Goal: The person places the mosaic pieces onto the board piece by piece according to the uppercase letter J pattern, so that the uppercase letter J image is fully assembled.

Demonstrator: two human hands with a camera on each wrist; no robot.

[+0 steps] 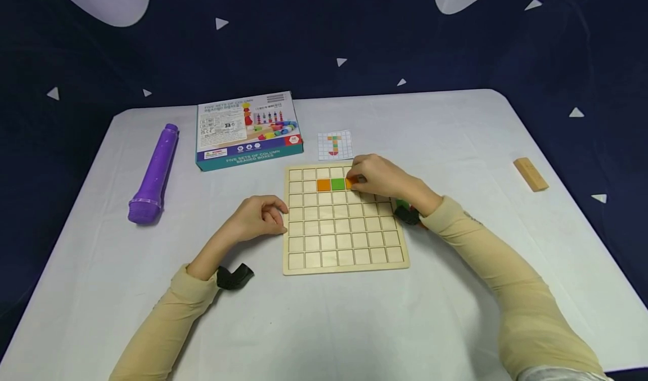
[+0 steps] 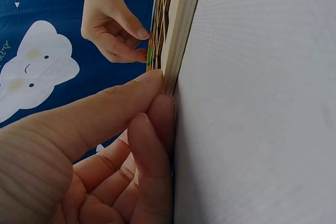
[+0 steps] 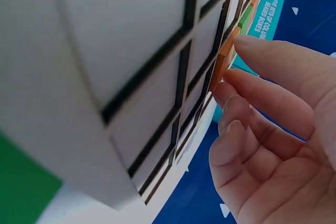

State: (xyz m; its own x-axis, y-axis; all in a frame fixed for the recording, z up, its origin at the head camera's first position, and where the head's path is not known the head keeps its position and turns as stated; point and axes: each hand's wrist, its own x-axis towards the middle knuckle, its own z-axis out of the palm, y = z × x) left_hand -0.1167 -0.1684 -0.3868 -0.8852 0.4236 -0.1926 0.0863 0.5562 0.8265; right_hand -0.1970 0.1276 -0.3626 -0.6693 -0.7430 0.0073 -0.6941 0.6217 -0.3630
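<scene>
A wooden grid board [image 1: 334, 226] lies on the table in front of the person. My left hand [image 1: 258, 218] holds its left edge, with the thumb and a curled finger against the rim in the left wrist view. One row near the far side bears an orange square tile [image 1: 323, 185] and a green square tile [image 1: 337, 184] side by side. Right of the green one, my right hand [image 1: 379, 175] pinches another orange tile [image 3: 226, 51] between thumb and fingers, at the board's surface. The hand partly hides that tile in the head view.
A small pattern card [image 1: 335, 145] lies beyond the board. Farther left are a flat toy box [image 1: 248, 130] and a purple microphone [image 1: 154, 178]. A wooden block [image 1: 530, 174] lies far right. Green and reddish pieces [image 1: 403, 204] show partly beneath the right wrist.
</scene>
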